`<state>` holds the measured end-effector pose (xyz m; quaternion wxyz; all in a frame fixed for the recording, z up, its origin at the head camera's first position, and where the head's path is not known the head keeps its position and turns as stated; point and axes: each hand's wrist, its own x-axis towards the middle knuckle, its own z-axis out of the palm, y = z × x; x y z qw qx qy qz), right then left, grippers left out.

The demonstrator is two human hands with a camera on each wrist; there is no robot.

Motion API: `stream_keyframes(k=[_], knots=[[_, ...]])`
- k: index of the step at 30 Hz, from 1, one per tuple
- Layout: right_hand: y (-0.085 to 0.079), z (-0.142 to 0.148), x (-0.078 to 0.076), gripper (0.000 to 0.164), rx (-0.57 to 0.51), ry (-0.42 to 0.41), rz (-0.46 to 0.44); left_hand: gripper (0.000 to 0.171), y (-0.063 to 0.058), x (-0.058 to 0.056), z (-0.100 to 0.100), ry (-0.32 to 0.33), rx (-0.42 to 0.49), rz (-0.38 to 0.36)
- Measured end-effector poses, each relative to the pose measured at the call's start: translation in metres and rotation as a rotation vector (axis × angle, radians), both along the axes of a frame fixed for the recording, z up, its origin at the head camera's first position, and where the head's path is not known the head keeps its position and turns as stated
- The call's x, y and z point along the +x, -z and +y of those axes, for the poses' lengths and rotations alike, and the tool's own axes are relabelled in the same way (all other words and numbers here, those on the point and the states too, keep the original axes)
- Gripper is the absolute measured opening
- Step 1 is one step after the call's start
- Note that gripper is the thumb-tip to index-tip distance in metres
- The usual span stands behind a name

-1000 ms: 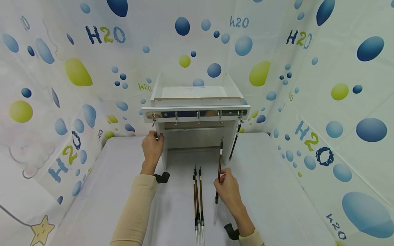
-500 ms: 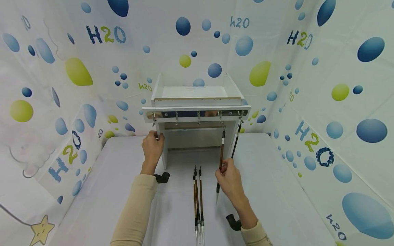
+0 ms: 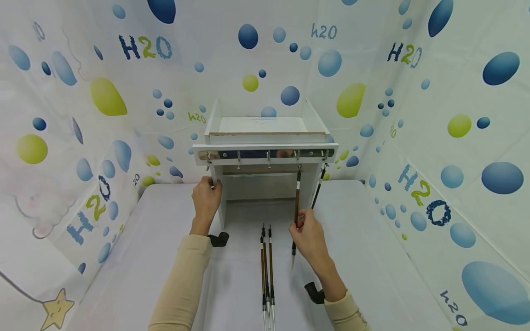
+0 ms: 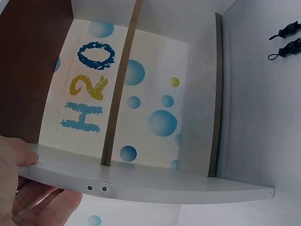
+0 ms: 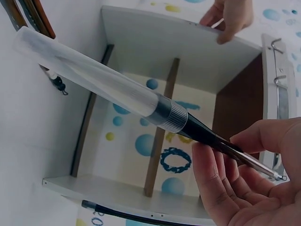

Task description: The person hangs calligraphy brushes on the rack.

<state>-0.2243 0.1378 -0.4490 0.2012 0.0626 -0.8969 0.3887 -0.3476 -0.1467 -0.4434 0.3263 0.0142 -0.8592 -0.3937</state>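
Lifted since earlier, the brush [image 3: 296, 204] is pinched low by the right hand [image 3: 308, 235] at 4 o'clock of the rack [image 3: 265, 139], presumably leaving its loop [image 3: 299, 168] free by a hook [image 3: 298, 155], long axis near-upright, loop toward 12, cap [image 3: 293, 262] toward 6, side panel [image 3: 222, 207] gripped at 9 by the left hand [image 3: 206, 195], presumably for steadiness.

Brown brush [image 3: 297, 197] near-vertical, clear-capped end down; white rack [image 3: 253, 161] upright

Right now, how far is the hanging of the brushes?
Done: one slender dark brush hangs from the rightmost silver metal hook.
In progress: the right hand holds a brown-handled brush at the neighbouring hook; whether it has caught is unclear.
Remaining: three brown-handled brushes lie on the white table.
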Motion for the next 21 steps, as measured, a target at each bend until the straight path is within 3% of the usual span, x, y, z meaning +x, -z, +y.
stream_keyframes(k=[21], knots=[[0.002, 0.003, -0.014, 0.032, 0.024, 0.02, -0.023, 0.024, -0.001, 0.0, -0.001, 0.015, 0.021, -0.021]])
